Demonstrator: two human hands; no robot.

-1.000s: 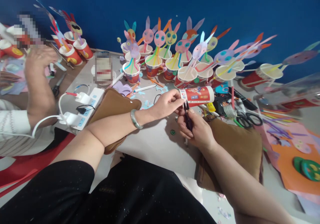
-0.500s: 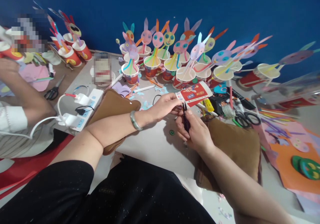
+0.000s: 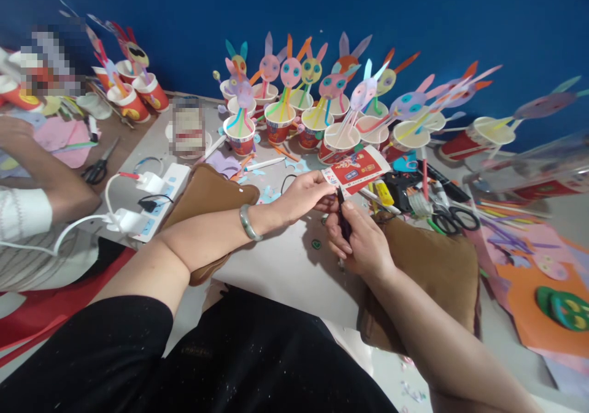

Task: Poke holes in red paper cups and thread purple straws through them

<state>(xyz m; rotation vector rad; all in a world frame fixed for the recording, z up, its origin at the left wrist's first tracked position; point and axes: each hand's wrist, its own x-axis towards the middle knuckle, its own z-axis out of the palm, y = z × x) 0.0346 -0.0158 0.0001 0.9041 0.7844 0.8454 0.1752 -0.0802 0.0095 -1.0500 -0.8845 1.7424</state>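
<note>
My left hand (image 3: 304, 197) pinches the near left corner of a curved red-and-white printed paper cup piece (image 3: 358, 171) between thumb and fingers. It is held above the table, its printed side up. My right hand (image 3: 368, 244) is wrapped round small dark scissors (image 3: 343, 216), whose narrow blades point up at the near edge of the paper by my left fingertips. The handles are mostly covered by my fingers, so I cannot tell their exact shape. A small green round piece (image 3: 316, 244) lies on the table below my hands.
Paper cups (image 3: 280, 118) with straw-and-paper animal figures line the blue wall. A brown cushion (image 3: 427, 278) lies under my right forearm, another brown cushion (image 3: 207, 192) under my left. Black scissors (image 3: 453, 218) and coloured paper (image 3: 543, 290) lie right. A power strip (image 3: 161, 207) and a person's arm (image 3: 59, 167) are left.
The scissor blades, slightly apart before, now look closed together at the paper's edge. The cup piece has shifted slightly left and up. The person's arm at the left has moved a little.
</note>
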